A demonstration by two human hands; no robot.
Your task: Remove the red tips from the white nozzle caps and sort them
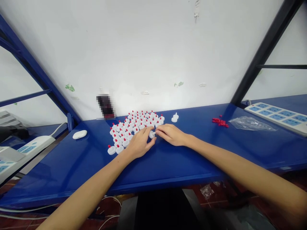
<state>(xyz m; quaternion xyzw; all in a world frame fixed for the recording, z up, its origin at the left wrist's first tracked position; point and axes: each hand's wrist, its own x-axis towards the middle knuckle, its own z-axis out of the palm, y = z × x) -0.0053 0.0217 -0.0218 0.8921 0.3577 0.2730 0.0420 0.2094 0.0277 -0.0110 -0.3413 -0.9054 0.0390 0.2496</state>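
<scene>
Both hands meet over the blue table [72, 159] around one small white cap [152, 134]. My left hand [139, 143] grips the cap between thumb and fingers. My right hand [171, 134] pinches at the same cap from the right, fingers pressed together. Just behind and left of the hands stand several white caps with red tips [130, 127] in rows. Two plain white caps [175, 118] lie apart to the right of the rows.
A small pile of red pieces [220, 122] and a clear plastic bag [250, 124] lie at the right. White power strips sit at the far right [278, 116] and far left [26, 147]. A white oval object [80, 134] rests at the left. Dark frame posts rise on both sides.
</scene>
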